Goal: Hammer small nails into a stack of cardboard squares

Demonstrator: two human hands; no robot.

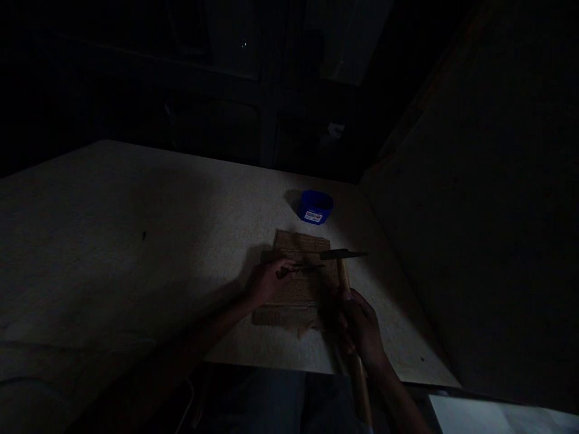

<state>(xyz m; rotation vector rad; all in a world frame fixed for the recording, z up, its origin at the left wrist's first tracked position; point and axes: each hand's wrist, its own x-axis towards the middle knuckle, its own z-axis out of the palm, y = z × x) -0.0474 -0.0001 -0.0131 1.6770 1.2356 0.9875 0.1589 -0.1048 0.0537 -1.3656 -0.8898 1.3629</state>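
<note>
My right hand [362, 325] is wrapped round the wooden handle of a hammer [344, 274], its dark metal head raised above the right side of a piece of brown cardboard [294, 295]. My left hand [270, 278] rests over the cardboard's left part, fingers pinched on a thin dark rod-like piece [310, 267] that reaches right across the cardboard. In this dim light I cannot make out what kind of piece it is. The hammer head hangs close to the piece's right end in the view; whether they touch is not clear.
Behind the cardboard stands a blue plastic tub [315, 208] with a white label. A small dark bit [144, 235] lies on the pale tabletop [190, 211] to the left. A dark upright panel [479, 211] borders the table on the right.
</note>
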